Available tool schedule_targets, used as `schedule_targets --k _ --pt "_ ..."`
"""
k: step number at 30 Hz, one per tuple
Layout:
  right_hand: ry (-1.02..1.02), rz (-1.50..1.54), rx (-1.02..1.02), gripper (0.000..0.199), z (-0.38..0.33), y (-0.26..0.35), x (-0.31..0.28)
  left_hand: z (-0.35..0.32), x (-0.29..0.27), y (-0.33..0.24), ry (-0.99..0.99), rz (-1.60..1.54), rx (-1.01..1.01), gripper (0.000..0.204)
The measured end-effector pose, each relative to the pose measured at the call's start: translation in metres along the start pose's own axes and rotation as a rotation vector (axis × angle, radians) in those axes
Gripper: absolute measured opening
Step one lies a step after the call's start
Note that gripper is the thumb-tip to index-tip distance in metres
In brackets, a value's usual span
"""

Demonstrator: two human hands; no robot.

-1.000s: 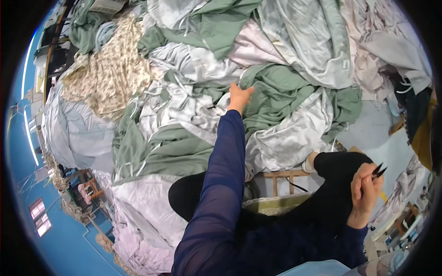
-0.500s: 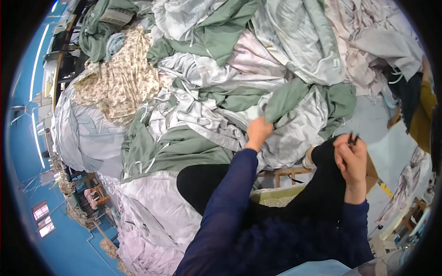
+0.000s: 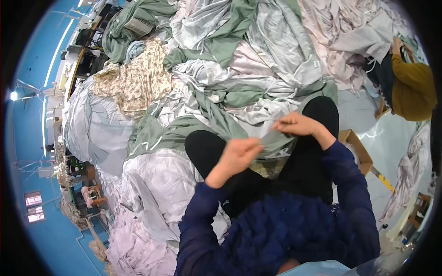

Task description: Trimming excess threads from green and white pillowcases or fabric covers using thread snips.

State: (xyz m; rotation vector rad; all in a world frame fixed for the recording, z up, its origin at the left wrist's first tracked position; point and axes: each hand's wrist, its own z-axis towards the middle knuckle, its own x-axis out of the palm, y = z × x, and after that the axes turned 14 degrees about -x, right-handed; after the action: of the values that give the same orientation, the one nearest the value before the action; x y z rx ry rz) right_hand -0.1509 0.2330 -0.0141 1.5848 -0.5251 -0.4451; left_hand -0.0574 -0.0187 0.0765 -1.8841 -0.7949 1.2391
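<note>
My left hand [image 3: 237,154] and my right hand [image 3: 298,125] are close together above my knees in black trousers [image 3: 207,149]. Both pinch the edge of a sage-green and pale grey cloth [image 3: 272,139] that runs from the big heap [image 3: 239,69] of satin sheets in front of me. The left hand grips the near end, the right hand the far end. My sleeves are dark blue. The small dark tool seen before in the right hand is hidden.
A floral cream cloth [image 3: 138,83] lies on the heap at upper left. White and lilac sheets [image 3: 152,193] pile at my left. A cardboard box [image 3: 357,145] sits at my right. Another person in a mustard top [image 3: 412,85] works at far right.
My left hand has drawn back from the heap, pulling green cloth toward my lap. My right hand has come up and left to meet it, and both now hold the cloth edge.
</note>
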Motion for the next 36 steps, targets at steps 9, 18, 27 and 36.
schedule_targets --k 9,18,27,36 --pt "-0.683 -0.073 -0.045 0.025 0.112 -0.019 -0.056 -0.031 -0.133 0.019 -0.749 -0.820 0.025 0.007" --pt "-1.221 -0.524 0.250 0.035 0.287 -0.215 -0.192 0.103 -0.059 0.082 -0.027 -0.125 -0.010 0.008" --pt "-1.263 -0.731 0.428 0.039 0.359 -0.283 -0.233 0.126 -0.081 0.098 0.118 -0.113 -0.096 0.012" --pt "-1.165 -0.112 -0.264 0.010 0.251 -0.097 -0.282 0.125 -0.078 0.094 0.050 -0.067 -0.064 0.010"
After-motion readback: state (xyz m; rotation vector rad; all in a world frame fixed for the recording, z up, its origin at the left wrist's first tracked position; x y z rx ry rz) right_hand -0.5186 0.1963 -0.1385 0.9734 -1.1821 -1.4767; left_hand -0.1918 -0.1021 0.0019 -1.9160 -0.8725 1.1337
